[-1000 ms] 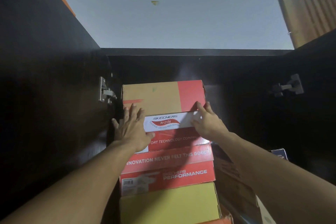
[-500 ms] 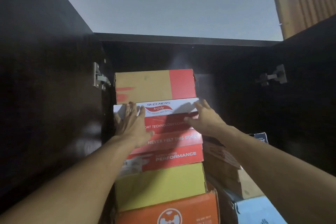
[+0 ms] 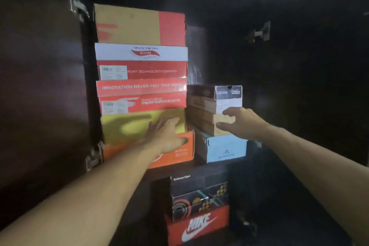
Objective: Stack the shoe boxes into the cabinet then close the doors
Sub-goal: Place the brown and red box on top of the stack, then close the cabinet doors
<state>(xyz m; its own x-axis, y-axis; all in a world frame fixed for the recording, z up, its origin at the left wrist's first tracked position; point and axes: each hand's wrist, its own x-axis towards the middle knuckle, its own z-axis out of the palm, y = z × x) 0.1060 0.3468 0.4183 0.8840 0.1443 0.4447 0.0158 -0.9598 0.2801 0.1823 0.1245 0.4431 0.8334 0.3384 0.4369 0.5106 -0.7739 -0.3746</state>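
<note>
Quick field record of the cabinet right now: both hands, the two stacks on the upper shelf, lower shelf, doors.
left hand: open, flat against the yellow box and orange box
right hand: fingers curled round the end of the tan box
left stack: five boxes, orange at the bottom, tan-and-red box on top
right stack: light blue box at the bottom, tan box above, dark-lidded box on top
lower shelf: dark patterned box on a red Nike box
doors: both open
</note>
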